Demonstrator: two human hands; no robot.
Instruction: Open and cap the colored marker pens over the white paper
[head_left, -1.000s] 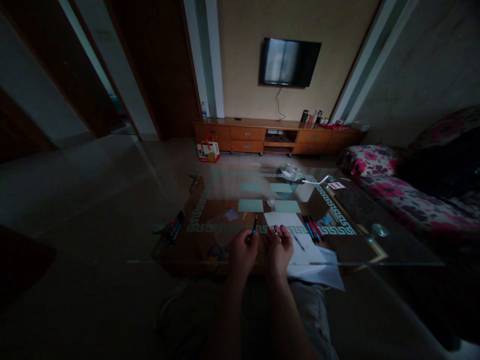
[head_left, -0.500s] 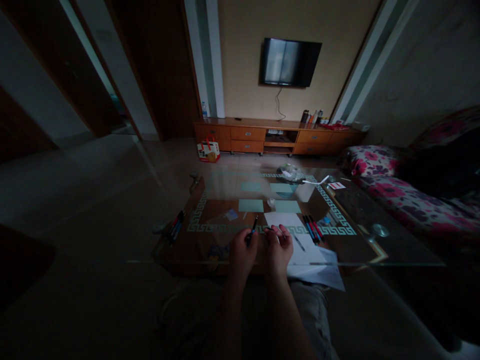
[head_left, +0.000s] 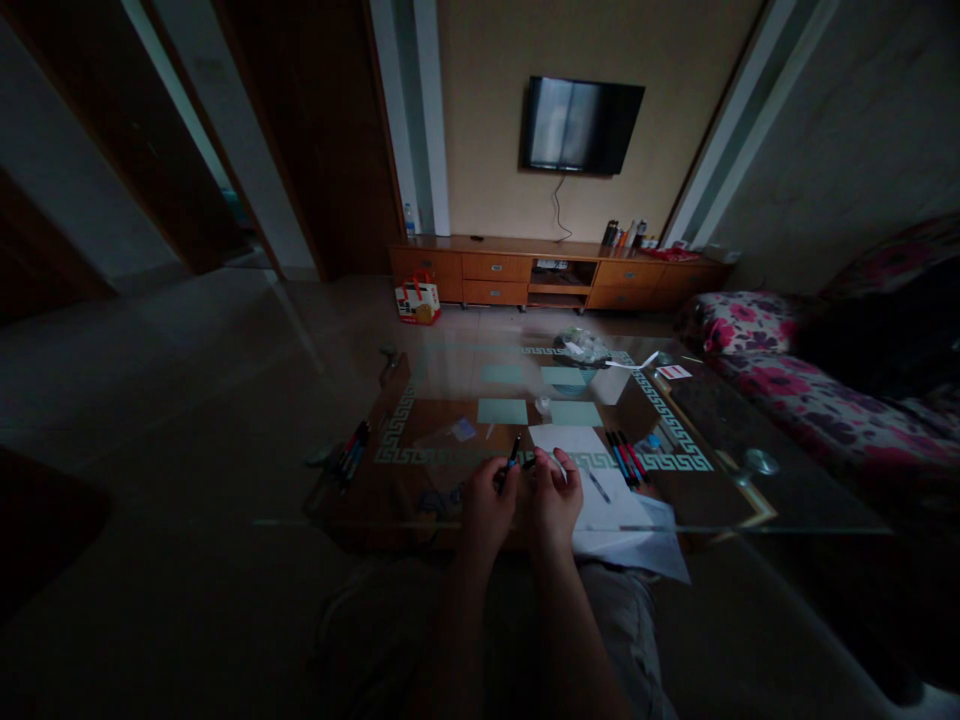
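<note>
1 pen (head_left: 514,455) in L hand (head_left: 487,493); nr R (head_left: 556,500)

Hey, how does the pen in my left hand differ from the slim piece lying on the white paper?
The pen is gripped in your left hand; the slim piece rests loose on the white paper.
The pen points upward, while the slim piece lies flat.
Fingers partly cover the pen; nothing covers the slim piece.
Both look narrow and mostly dark.
</note>
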